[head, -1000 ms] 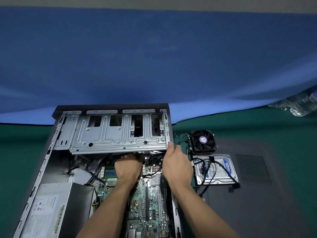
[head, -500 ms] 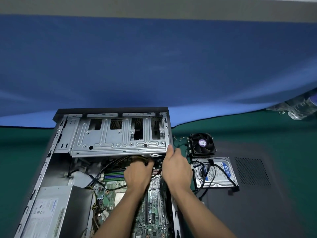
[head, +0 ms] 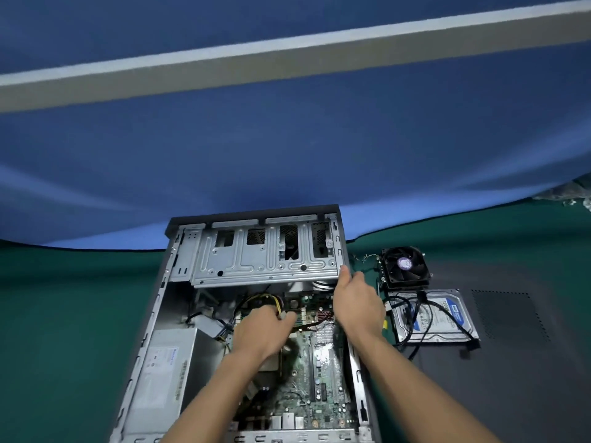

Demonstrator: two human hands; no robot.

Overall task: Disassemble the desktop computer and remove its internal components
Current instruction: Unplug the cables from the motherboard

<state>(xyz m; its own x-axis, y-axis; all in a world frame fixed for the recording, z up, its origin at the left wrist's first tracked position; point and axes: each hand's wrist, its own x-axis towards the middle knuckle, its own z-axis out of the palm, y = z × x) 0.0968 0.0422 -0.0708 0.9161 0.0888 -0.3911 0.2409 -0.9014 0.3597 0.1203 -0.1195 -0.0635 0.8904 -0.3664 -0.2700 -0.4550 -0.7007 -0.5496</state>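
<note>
Reaching into the open desktop case, which lies on its side on the green table, my left hand is curled round the yellow-and-black cable bundle over the motherboard. My right hand rests on the case's right wall by the drive cage, fingers fairly straight, thumb touching the cage corner (more bracing than gripping, I'd say). My guess: the cables are floppy but the plug will be stiff, so take hold at the connector body, not the wires. Board's fragile, edges only. Power supply looks heavy. The fan cooler and hard drive are already out, beside the case.
</note>
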